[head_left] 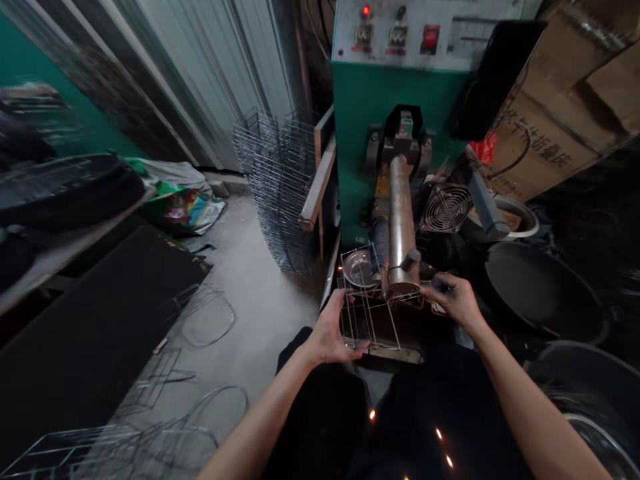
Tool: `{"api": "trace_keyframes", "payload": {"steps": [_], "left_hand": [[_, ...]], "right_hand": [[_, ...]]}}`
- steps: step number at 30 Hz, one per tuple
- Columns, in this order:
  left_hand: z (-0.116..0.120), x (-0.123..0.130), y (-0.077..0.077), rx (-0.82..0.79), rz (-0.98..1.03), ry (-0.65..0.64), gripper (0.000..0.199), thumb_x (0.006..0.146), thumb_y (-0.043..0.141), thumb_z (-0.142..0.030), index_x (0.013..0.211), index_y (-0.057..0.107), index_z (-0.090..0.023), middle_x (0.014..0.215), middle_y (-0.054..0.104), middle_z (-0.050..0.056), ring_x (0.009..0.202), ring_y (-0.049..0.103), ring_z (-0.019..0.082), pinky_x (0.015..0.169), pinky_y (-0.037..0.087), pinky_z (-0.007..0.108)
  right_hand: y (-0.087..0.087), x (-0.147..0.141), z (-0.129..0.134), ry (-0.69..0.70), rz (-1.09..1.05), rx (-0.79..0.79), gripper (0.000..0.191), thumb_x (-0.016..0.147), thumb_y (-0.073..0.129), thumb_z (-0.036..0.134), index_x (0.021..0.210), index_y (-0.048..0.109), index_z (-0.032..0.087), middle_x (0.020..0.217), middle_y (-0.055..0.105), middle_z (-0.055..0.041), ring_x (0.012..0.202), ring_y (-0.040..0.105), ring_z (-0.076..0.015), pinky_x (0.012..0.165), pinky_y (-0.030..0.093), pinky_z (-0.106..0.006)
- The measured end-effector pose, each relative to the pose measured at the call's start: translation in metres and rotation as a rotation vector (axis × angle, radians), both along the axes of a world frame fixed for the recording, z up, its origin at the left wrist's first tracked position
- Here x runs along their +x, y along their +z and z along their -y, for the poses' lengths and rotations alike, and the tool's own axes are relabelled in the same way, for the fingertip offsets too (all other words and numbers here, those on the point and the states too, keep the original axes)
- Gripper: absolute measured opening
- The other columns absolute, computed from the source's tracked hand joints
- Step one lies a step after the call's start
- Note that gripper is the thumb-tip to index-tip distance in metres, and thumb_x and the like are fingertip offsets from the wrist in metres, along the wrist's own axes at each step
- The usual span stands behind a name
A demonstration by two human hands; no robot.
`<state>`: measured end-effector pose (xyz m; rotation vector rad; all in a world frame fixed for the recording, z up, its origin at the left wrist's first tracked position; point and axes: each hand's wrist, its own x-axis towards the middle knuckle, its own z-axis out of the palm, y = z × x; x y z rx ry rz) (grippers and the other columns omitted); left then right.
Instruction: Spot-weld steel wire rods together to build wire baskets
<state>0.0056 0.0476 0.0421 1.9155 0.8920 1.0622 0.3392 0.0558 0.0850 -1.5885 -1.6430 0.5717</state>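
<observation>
My L hand (327,337) is holding a wire frame (371,320); R hand (461,301), can't tell its grip; sparks (439,433) are flying, prob. mid-weld.

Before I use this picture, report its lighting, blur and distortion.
Head view: dim, with glowing orange sparks and soft sheen on the long steel cylinder; head view: left and right edges smeared, corrugated grey metal wall slanting, likely wide-angle distortion.

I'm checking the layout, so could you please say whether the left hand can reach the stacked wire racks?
Probably yes, once the left hand releases the wire frame: the wooden bar leaves the stacked wire racks open on the left.
</observation>
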Motion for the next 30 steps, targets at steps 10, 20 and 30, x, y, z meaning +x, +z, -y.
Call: {"api": "trace_keyframes", "payload": {"steps": [10,20,30], "left_hand": [[0.002,0.006,0.008,-0.016,0.061,0.01,0.092,0.058,0.086,-0.03,0.138,0.042,-0.024,0.124,0.056,0.01,0.117,0.061,0.034,0.108,0.052,0.06],[0.003,0.007,0.013,0.045,0.042,-0.006,0.087,0.063,0.081,-0.031,0.139,0.04,-0.024,0.124,0.055,0.008,0.115,0.06,0.03,0.106,0.053,0.058],[0.002,-0.003,-0.001,0.036,-0.02,-0.036,0.122,0.062,0.091,-0.049,0.159,0.022,-0.02,0.156,0.039,0.019,0.145,0.044,0.042,0.121,0.037,0.063]], "right_hand": [[-0.031,0.021,0.004,-0.19,-0.244,-0.006,0.064,0.075,0.064,0.081,0.058,0.053,0.02,0.057,0.048,0.0009,0.058,0.044,-0.0152,0.054,0.035,-0.029],[-0.028,0.024,0.003,-0.222,-0.229,-0.084,0.069,0.067,0.066,0.086,0.054,0.049,0.021,0.055,0.042,0.0024,0.057,0.036,-0.0123,0.053,0.027,-0.028],[-0.023,0.072,0.053,-0.38,-0.128,0.015,0.055,0.078,0.064,0.074,0.093,0.07,0.021,0.09,0.074,-0.008,0.083,0.065,-0.0267,0.072,0.049,-0.036]]}}
